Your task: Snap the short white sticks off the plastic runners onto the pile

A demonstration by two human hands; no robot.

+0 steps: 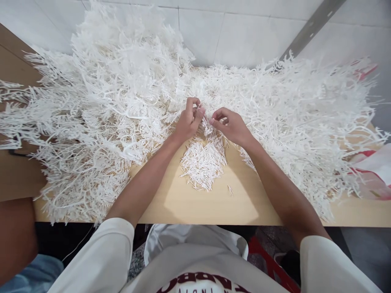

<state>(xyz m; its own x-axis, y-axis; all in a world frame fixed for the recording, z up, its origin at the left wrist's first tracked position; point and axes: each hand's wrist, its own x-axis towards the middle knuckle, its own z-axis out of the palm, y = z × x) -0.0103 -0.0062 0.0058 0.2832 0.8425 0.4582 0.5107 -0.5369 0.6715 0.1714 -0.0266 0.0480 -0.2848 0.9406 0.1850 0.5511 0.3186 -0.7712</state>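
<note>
White sprig (pixel 209 128), just beyond the pile (pixel 203 166) on the surface (pixel 195 209): left hand (pixel 189 121) and right hand (pixel 234 127), fingers narrow, pinching it; apparently picking apart, light tug called for.

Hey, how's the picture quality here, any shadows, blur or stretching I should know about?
Head view: soft-edged shadows fall on the table near the small pile of white pieces; the tall white heap at upper left looks hazy and washed out; the left hand and right hand look fairly sharp; some wide-angle stretching seems to show toward the edges.
</note>
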